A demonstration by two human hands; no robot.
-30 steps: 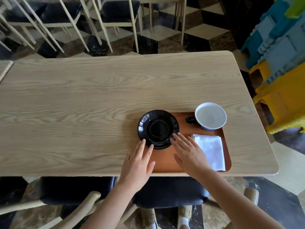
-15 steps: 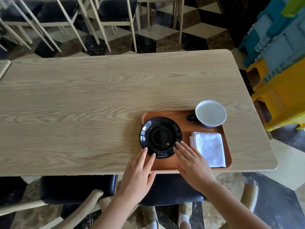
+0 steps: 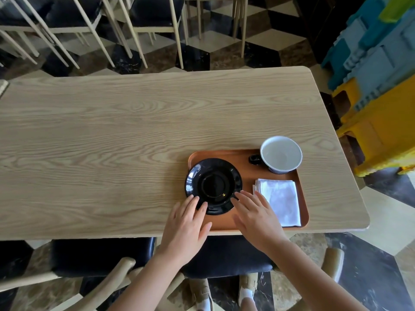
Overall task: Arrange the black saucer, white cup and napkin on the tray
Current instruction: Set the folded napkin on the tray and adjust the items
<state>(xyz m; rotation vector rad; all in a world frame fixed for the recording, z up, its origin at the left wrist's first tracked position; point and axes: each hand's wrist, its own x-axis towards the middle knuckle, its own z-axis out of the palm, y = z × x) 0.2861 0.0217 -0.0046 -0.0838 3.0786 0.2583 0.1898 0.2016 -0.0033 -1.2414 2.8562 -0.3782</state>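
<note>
An orange-brown tray lies near the table's front right edge. The black saucer sits on its left part, overhanging the left rim. A white cup with a dark handle stands at the tray's far right corner. A folded white napkin lies on the tray's right side. My left hand has its fingers spread, fingertips touching the saucer's near left rim. My right hand is spread too, fingertips at the saucer's near right rim, beside the napkin.
The light wooden table stretches far to the left. Dark-cushioned chairs stand below the front edge and more chairs behind the table. Stacked blue and yellow plastic stools stand at the right.
The saucer has slid right and toward me, further onto the tray. Both hands stayed at its near rim, and the left fingertips now touch it.
</note>
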